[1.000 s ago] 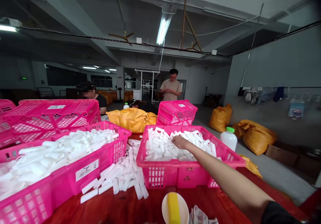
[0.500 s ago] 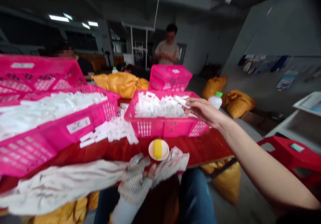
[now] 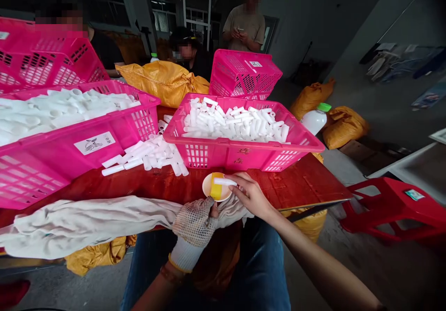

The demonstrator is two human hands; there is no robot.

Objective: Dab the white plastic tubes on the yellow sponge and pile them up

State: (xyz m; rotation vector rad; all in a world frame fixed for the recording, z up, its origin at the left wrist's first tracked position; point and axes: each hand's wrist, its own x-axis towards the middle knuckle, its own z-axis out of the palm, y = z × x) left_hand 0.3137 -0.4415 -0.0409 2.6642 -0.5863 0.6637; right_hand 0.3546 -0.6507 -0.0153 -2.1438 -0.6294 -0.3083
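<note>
My right hand [image 3: 249,192], bare, pinches a short white tube [image 3: 223,181] between thumb and fingers. The tube lies over a small pale bowl [image 3: 206,188] that has a yellow block [image 3: 215,193] in it; whether tube and block touch I cannot tell. Against the bowl's near edge, my left hand [image 3: 195,220] wears a white knitted glove, its fingers curled closed and the bare thumb showing. What those fingers hold, if anything, is hidden. Under the left hand runs a crumpled pale cloth [image 3: 97,220] along the table's front edge.
Behind the bowl stands a pink basket [image 3: 223,153] of white tubes. A larger pink basket [image 3: 114,137] of wider white tubes is at left, with loose tubes [image 3: 149,155] between them on the red table [image 3: 296,185]. A red stool [image 3: 393,204] stands right. Several people are beyond.
My right hand has come down and left from above the basket to the bowl, carrying the white tube. My left hand stays beside the bowl. The view has tilted downward.
</note>
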